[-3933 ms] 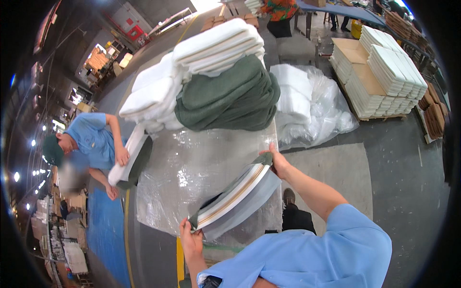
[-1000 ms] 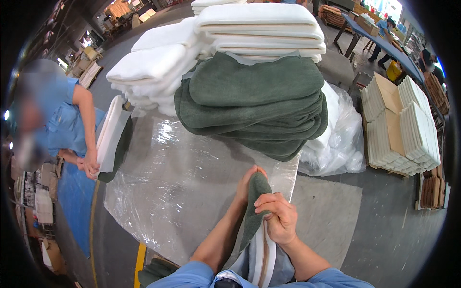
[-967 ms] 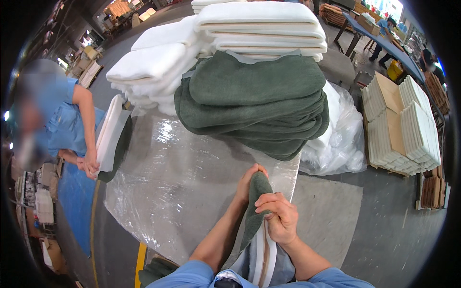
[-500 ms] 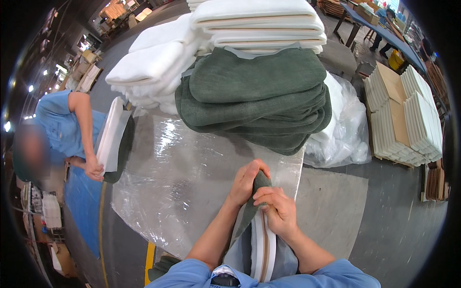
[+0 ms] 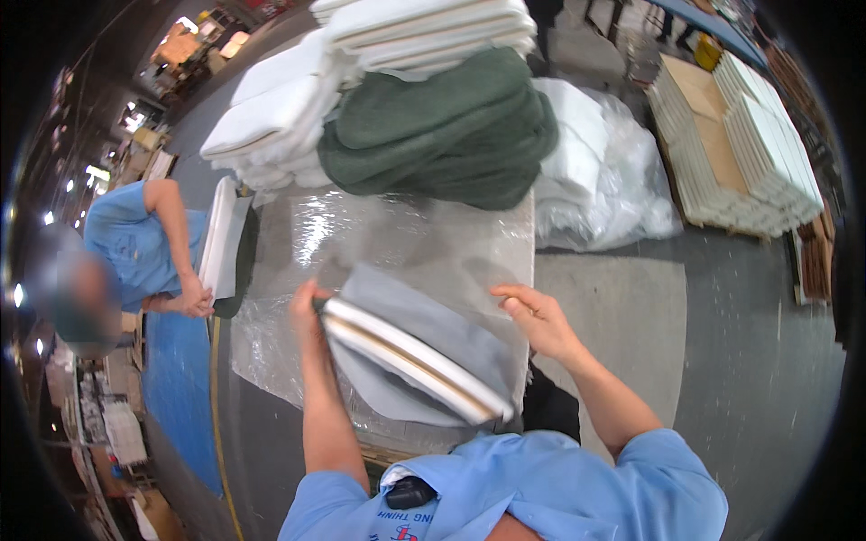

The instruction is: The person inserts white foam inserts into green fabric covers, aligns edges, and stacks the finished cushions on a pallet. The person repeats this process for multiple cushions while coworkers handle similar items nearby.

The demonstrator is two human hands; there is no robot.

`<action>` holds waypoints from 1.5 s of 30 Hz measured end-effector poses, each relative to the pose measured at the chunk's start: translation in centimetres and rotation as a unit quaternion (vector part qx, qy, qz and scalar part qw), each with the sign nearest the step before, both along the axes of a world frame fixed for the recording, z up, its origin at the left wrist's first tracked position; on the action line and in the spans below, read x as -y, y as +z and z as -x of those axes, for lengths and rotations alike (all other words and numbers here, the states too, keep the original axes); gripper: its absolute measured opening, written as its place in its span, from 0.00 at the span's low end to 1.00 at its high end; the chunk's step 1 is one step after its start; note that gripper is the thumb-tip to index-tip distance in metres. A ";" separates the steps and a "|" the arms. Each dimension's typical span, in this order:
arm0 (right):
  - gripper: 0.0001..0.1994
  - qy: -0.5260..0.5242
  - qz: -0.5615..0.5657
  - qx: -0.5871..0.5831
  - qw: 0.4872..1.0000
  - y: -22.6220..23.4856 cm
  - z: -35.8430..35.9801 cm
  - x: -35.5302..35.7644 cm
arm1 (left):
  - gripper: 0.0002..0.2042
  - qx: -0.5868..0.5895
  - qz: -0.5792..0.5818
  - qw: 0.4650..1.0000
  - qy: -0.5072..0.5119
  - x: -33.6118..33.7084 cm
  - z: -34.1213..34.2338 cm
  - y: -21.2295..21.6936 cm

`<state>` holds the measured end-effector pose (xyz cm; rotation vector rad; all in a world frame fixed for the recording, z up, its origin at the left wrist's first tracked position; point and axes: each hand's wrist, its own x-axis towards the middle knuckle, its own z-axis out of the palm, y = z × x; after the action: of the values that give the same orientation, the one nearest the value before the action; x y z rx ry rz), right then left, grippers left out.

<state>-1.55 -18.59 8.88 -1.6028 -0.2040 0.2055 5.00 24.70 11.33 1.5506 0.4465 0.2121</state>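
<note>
A foam cushion with white outer layers and a tan middle layer (image 5: 417,362) lies slantwise across the near part of the plastic-covered table (image 5: 424,236). Grey cloth, the inner face of a cover (image 5: 451,316), spreads along both its long sides. My left hand (image 5: 311,314) is closed on the cover at the cushion's left end; a bit of green shows there, and the fingers are partly blurred. To the right, clear of the cushion, my right hand (image 5: 544,325) hovers with nothing in it, thumb and forefinger stretched out. Several dark green cushion covers (image 5: 433,131) are piled farther back.
White padded cushions (image 5: 271,113) stand stacked behind the covers. Bagged white padding (image 5: 613,171) sits at the table's right. Farther right is a pallet of pale panels (image 5: 722,153). At left, another person (image 5: 149,239) in blue holds a similar cushion (image 5: 227,248).
The cushion has turned from upright in front of me to slantwise on the table. My left hand has moved left with its end; my right hand has let go and moved away.
</note>
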 end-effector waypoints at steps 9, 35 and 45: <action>0.32 -0.124 -0.161 -0.139 0.969 -4.1 7.8 -2.3 | 0.18 -0.051 0.217 0.953 0.205 -2.5 22.5 -2.8; 0.52 -0.207 0.101 0.041 0.972 0.1 -2.2 -6.4 | 0.51 0.023 -0.220 0.939 -0.265 18.5 16.5 2.6; 0.19 -0.267 0.011 -0.050 0.962 0.2 -6.5 -3.6 | 0.50 0.007 -0.147 0.956 -0.254 23.5 11.2 2.5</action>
<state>4.96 -15.02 9.12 -1.6057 0.3105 -0.1303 -6.17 1.20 13.82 1.9004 -0.0098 -0.1157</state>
